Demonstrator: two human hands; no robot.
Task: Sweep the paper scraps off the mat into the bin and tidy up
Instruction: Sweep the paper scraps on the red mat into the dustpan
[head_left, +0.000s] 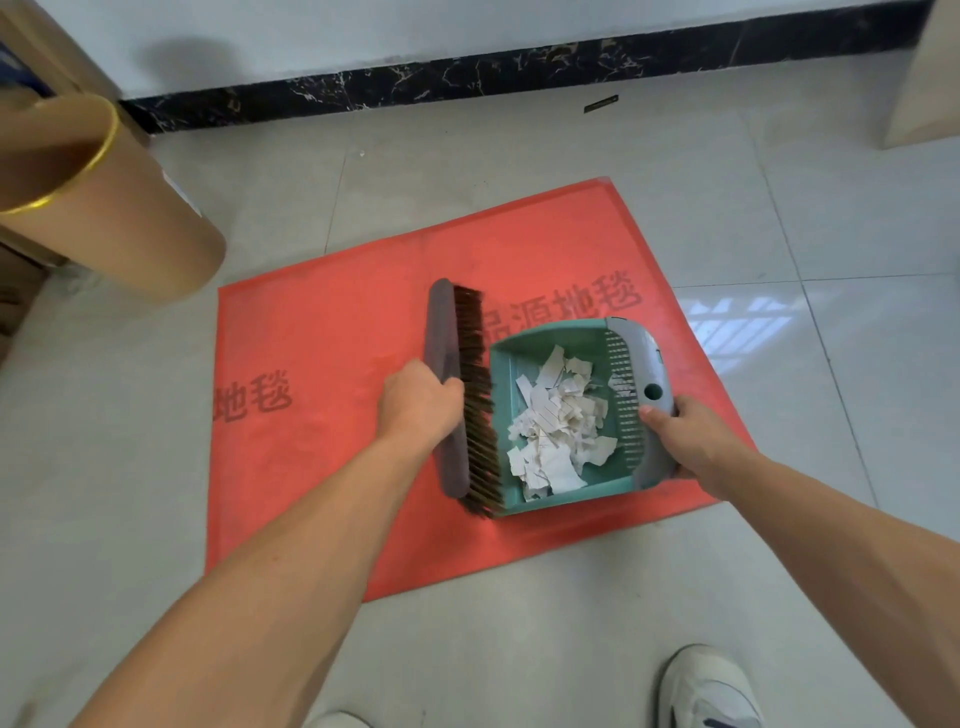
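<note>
1. The scraps (558, 421) lie heaped inside the green dustpan (506, 364), none visible loose on the red mat (322, 338), so sweeping looks done and emptying is the step in hand
2. The dustpan sits on the mat's right half, open mouth facing left, grey handle end (647, 364) to the right; its long axis runs near-far
3. The brush (441, 332) stands across that mouth, bristles touching the pan's lip, parallel to it, closing the scraps in
4. The left hand (418, 402) is wrapped around the brush back near its middle; the right hand (685, 439) is clamped on the handle end, thumb on top
5. The bin (104, 208) (the tan cylinder, gold rim, tilted in this wide view) is far left and beyond the mat, well apart from the pan
6. So the load lies right of the bin, and the right hand carries it: it must cross leftward past the left arm, mouth kept raised or scraps may slide out
</note>
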